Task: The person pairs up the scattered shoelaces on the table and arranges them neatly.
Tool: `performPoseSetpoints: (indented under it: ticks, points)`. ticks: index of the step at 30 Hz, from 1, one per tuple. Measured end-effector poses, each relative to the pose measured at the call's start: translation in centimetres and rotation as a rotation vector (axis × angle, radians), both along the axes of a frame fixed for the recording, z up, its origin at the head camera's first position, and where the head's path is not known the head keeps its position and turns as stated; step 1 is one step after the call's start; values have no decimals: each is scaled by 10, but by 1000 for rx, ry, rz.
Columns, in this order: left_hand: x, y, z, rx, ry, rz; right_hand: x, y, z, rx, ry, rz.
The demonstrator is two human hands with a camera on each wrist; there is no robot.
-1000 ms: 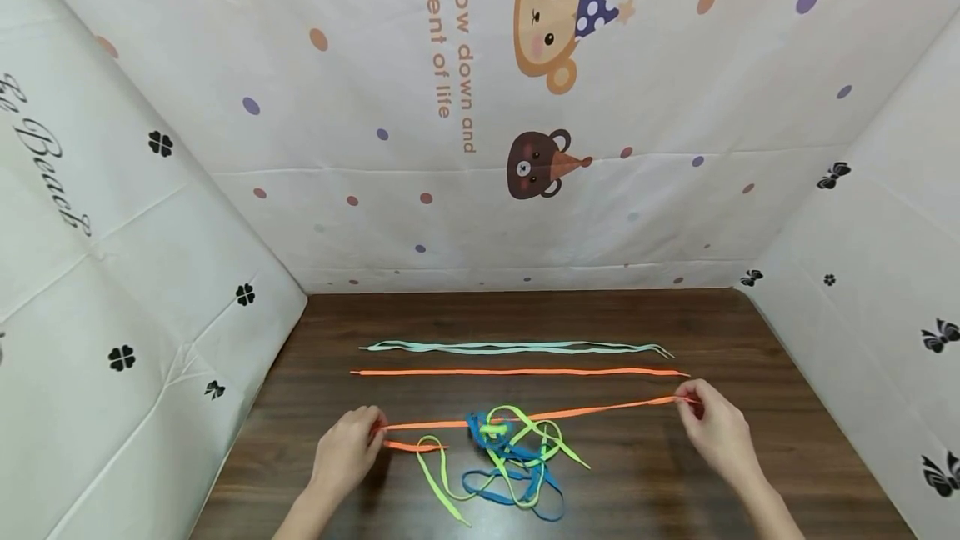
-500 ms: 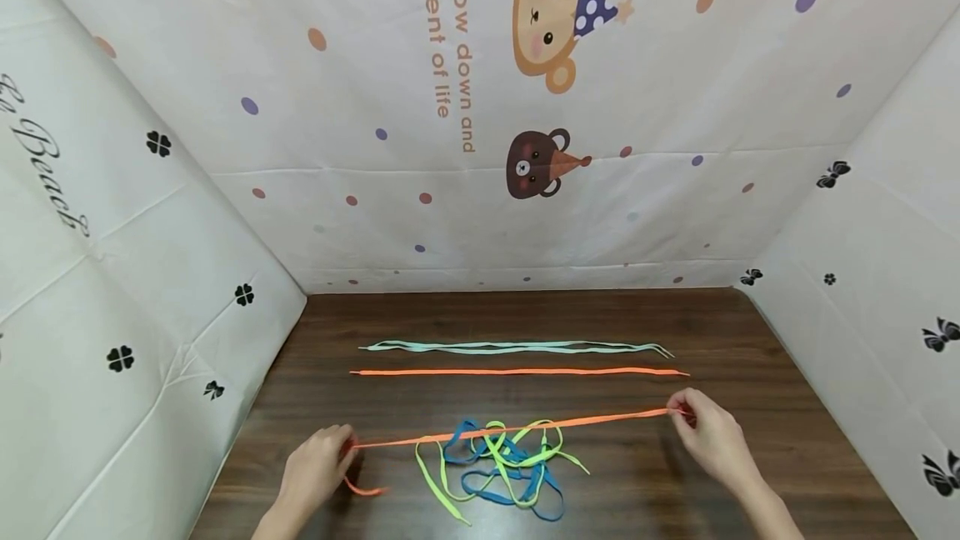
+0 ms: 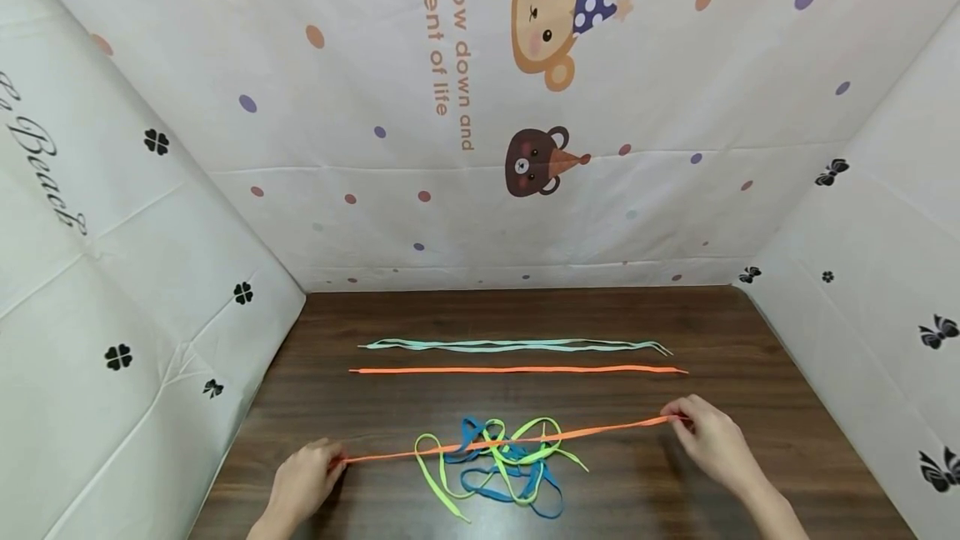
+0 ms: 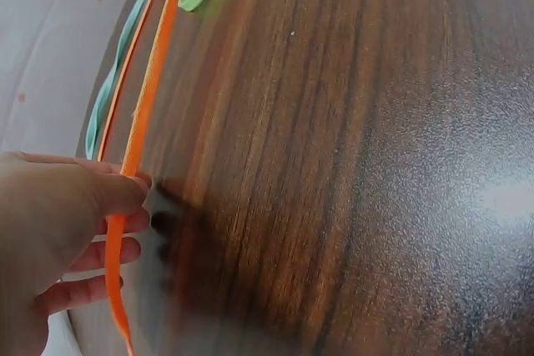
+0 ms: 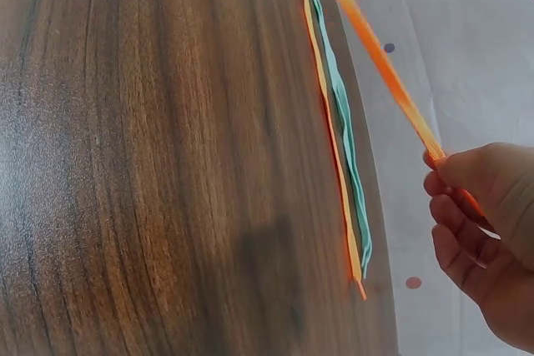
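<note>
An orange shoelace (image 3: 607,430) is stretched between my two hands, slanting over a tangle of laces. My left hand (image 3: 303,477) pinches it near its left end, and a short tail hangs past the thumb in the left wrist view. With thumb and fingers my right hand (image 3: 708,438) pinches the other end, set higher in the head view. Beneath the taut lace lie a yellow-green shoelace (image 3: 437,486) and a blue shoelace (image 3: 551,500), looped together on the table.
Farther back, a second orange shoelace (image 3: 517,370) lies straight across the wooden table (image 3: 420,315). Behind it run mint-green shoelaces (image 3: 480,347), roughly parallel. White printed sheets (image 3: 360,107) stand behind and at both sides.
My left hand has moved left and nearer, drawing the orange shoelace out of the blue and yellow-green tangle. My right hand has come slightly nearer, still pinching its end.
</note>
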State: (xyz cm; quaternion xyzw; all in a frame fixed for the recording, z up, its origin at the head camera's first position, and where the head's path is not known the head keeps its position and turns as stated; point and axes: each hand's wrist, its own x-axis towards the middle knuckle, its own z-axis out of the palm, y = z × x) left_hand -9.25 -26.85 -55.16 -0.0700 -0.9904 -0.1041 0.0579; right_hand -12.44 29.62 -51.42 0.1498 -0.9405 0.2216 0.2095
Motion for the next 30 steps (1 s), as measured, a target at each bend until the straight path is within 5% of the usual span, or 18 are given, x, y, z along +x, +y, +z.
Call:
performPoseSetpoints:
  ticks: [11, 19, 30]
  points:
    - [-13, 31, 16, -68, 26, -108, -2, -3, 9, 74, 39, 61]
    - [-28, 82, 24, -63, 219, -271, -4, -2, 16, 109, 100, 69]
    - [-41, 156, 21, -83, 218, -490, -4, 0, 17, 119, 135, 104]
